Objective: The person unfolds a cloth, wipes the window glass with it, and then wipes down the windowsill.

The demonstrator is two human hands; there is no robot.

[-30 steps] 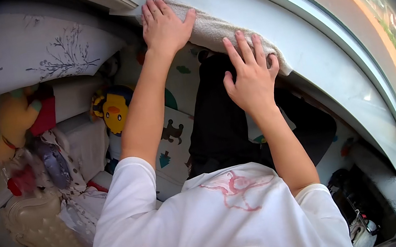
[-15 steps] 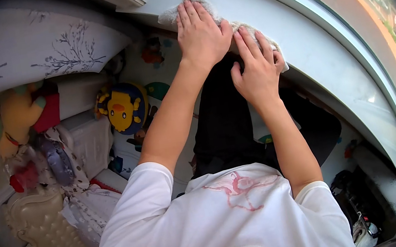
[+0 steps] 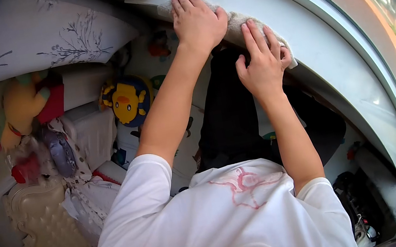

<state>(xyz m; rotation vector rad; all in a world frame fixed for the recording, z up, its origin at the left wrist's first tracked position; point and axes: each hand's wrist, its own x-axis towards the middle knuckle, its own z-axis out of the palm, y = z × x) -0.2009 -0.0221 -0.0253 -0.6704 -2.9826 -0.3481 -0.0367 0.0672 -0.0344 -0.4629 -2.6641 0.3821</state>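
A light grey-beige cloth [image 3: 237,21] lies spread along the inner edge of the white windowsill [image 3: 324,47]. My left hand [image 3: 197,25] rests flat on its far left part, fingers stretched out and close together. Lower and to the right, my right hand [image 3: 263,63] presses the other end with its fingertips. Its fingers are straight and a little apart, and the thumb sits off the cloth. Between the hands the cloth shows uncovered. What lies beneath the fingers is hidden.
A curved window [image 3: 378,41] borders the sill on the right. Lower left are a yellow-and-blue toy [image 3: 125,104], a plush toy [image 3: 22,108], a tufted beige headboard-like piece [image 3: 43,217] and plastic-wrapped items. A white panel with branch prints [image 3: 63,36] hangs upper left.
The right hand has shifted slightly right and down along the sill, and more cloth shows between the hands. The left hand stays on the cloth. The whole view has shifted a little.
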